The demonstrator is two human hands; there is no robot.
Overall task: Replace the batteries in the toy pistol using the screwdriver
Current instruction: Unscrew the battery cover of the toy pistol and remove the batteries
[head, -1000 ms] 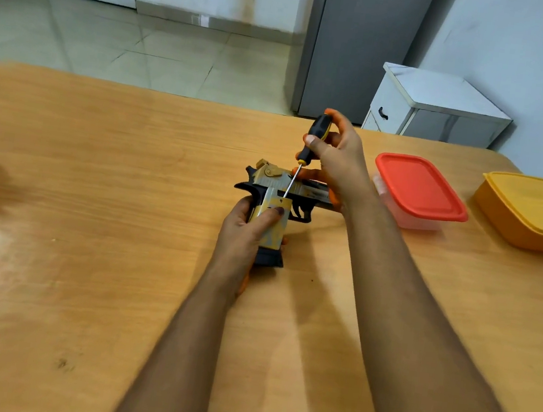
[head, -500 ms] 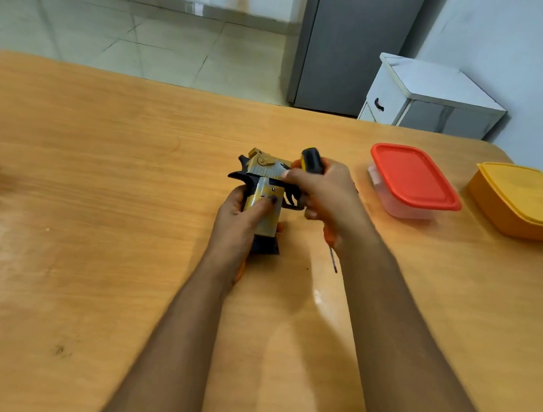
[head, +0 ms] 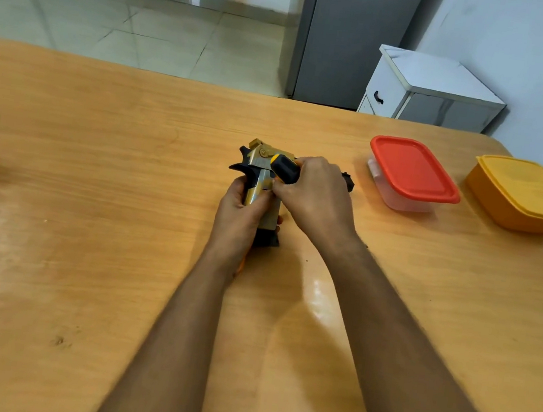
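I have the toy pistol (head: pixel 260 173) lying on its side near the middle of the worktop (head: pixel 93 182), well to the left of the red-lidded box (head: pixel 412 174). My left hand (head: pixel 240 207) has its grip wrapped round the pistol's handle, thumb across the gold side plate. My right hand (head: pixel 316 194) has its grip closed on the screwdriver (head: pixel 283 169) — only the black and yellow handle shows, lying over the pistol, and the blade is hidden under my palm. The yellow box (head: pixel 527 194) sits beyond the red-lidded one. I judge the step to be getting the battery cover off the handle. Next I need my fingertips on that cover's edge while the left hand steadies the pistol — whether the screw is out, I cannot tell.
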